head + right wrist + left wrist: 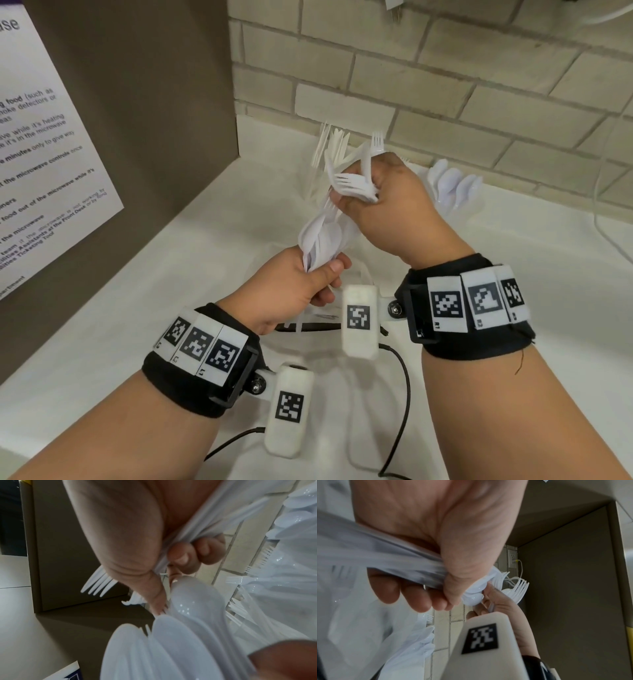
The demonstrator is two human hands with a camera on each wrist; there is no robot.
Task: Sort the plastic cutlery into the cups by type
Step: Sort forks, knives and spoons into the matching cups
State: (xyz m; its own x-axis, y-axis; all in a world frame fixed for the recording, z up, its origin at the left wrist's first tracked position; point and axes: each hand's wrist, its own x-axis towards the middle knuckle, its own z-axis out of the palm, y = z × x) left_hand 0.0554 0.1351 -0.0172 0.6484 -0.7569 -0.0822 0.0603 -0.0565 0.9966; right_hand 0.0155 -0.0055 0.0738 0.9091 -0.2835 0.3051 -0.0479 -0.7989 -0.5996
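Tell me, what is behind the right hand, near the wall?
Behind the right hand stands a cluster of white spoons, bowls up, by the brick wall. The hand covers their handles, and any cup holding them cannot be made out.

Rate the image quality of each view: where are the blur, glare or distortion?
Head view: mostly sharp, poster text readable, though white forks wash out against the pale counter. Left wrist view: left hand close and soft, handles smeared. Right wrist view: spoons blurred, small glare spots, walls tilted by the wide lens.
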